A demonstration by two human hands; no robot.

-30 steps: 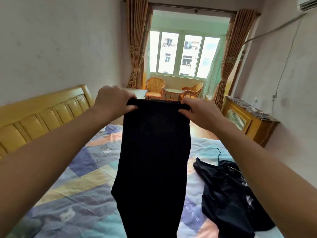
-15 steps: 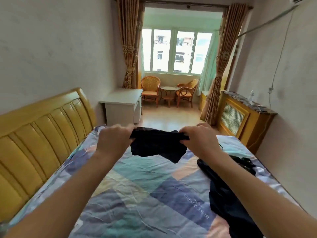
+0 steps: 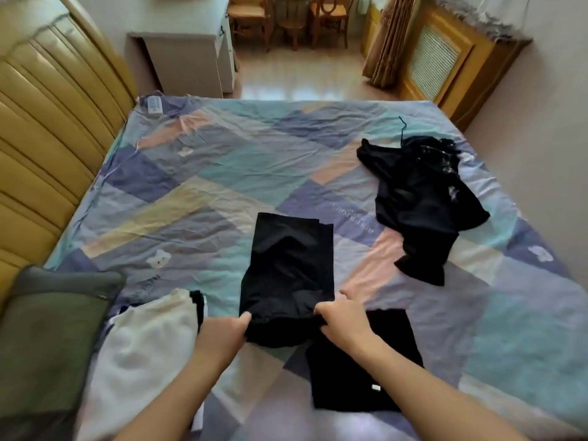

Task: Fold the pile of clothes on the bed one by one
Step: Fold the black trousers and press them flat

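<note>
Near the bed's (image 3: 222, 173) front edge, the left hand (image 3: 222, 337) and right hand (image 3: 342, 323) each pinched the near end of the black garment (image 3: 286, 272) (laid flat mid-bed). Unfolded dark clothes (image 3: 416, 198) sat toward the right edge.

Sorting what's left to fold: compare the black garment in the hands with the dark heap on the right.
The black garment lies spread fairly flat mid-bed; the dark heap is crumpled near the bed's right edge. The left hand and right hand grip the garment's near edge; nothing touches the heap. The garment looks plain; the heap shows pale markings. Both are dark and lie on the bedsheet.
</note>
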